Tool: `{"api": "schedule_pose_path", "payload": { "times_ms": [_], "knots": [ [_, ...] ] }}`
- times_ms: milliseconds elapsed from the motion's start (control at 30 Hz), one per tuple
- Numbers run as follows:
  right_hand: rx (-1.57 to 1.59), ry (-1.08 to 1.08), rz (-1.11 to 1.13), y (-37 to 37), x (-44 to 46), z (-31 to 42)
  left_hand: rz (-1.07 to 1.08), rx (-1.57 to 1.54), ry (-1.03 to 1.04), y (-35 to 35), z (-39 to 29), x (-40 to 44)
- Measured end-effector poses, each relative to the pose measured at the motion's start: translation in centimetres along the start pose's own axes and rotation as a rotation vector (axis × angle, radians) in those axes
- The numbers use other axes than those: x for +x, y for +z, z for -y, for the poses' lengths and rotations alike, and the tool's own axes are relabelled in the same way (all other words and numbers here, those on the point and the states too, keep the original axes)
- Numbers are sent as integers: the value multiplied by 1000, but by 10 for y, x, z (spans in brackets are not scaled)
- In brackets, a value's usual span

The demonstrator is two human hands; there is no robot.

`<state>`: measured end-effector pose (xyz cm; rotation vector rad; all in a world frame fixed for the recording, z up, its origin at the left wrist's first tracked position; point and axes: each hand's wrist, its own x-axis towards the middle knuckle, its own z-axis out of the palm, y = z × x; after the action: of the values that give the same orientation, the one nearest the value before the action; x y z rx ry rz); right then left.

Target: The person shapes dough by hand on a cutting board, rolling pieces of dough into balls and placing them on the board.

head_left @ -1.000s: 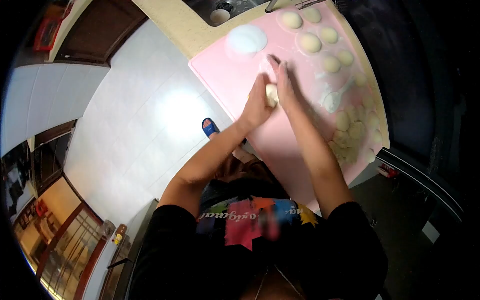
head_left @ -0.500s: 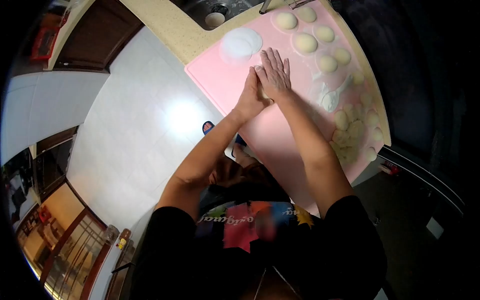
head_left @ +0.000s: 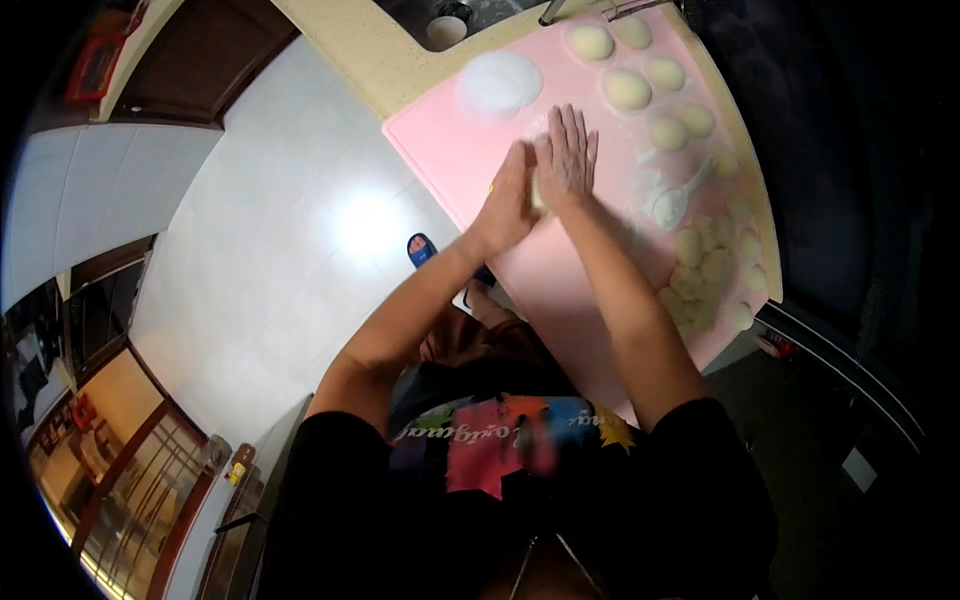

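Note:
A pale piece of dough (head_left: pixel 538 190) shows between my two hands on the pink mat (head_left: pixel 570 275), mostly covered by them. My left hand (head_left: pixel 507 203) is curved around its left side, with a ring on one finger. From the right, my right hand (head_left: pixel 567 160) lies against the dough, its fingers stretched out and pointing away from me. Just beyond the hands is a round white patch that looks like flour (head_left: pixel 499 84). To the right, a white spoon (head_left: pixel 677 202) lies on the mat with white powder around it.
Several rounded dough balls (head_left: pixel 628 90) stand at the mat's far right. A heap of smaller dough pieces (head_left: pixel 700 275) lies along the right side. A sink (head_left: pixel 480 20) holding a small bowl (head_left: pixel 446 32) is at the back. Tiled floor (head_left: pixel 290 220) lies left of the counter.
The whole view has shifted slightly. My left hand has turned a little around the dough, and more of the dough shows between the palms. The dough balls and spoon stay put on the mat.

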<state>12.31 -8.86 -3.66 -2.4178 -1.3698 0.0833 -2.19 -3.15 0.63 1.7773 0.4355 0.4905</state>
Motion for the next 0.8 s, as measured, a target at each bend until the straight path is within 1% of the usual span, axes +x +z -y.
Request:
{"api": "schedule_pose_path", "payload": {
  "times_ms": [33, 67, 133, 167, 233, 267, 300, 367, 400, 433, 467, 500, 600, 667, 700, 767, 800],
  "knots": [
    [-4, -51, -12, 2, 7, -4, 3, -40, -68, 1, 0, 8],
    [-3, -50, -9, 3, 14, -8, 2, -41, -72, 7, 6, 12],
    [-182, -143, 123, 3, 20, -10, -102, 24, -80, 17, 9, 11],
    [-181, -147, 129, 4, 12, -8, -138, 44, -86, 21, 10, 6],
    [-14, -53, 53, -2, -21, 5, 20, 106, -159, 20, -25, -18],
    [70, -2, 13, -7, -40, 12, 43, 127, -120, 23, -30, -37],
    [153, 50, -30, -10, -56, 17, -133, 217, 16, 47, -11, -69],
    [148, 217, -5, 2, -90, 17, -73, 225, 43, 42, -12, -90],
    [150, 217, -1, 1, -83, 18, -74, 227, 39, 35, -6, -86],
    [115, 162, -10, -6, -71, 21, -21, 146, -51, 25, -1, -75],
    [79, 110, -11, -11, -64, 23, -35, 175, -101, 22, -2, -71],
    [81, 109, -3, -10, -55, 18, -47, 203, -152, 17, -8, -64],
    [1, 64, 8, 0, -2, -3, -86, 234, -128, 7, 5, -21],
    [-8, -41, 55, 0, 24, -10, -16, 296, -280, 3, 0, 3],
    [-10, -38, 53, 1, 27, -13, -13, 295, -277, 7, -2, 4],
    [176, -47, 151, 5, 29, -15, -32, 368, -361, 13, -4, 5],
    [886, 116, 156, 10, 23, -17, -106, 344, -303, 22, -7, -10]
  ]
}}
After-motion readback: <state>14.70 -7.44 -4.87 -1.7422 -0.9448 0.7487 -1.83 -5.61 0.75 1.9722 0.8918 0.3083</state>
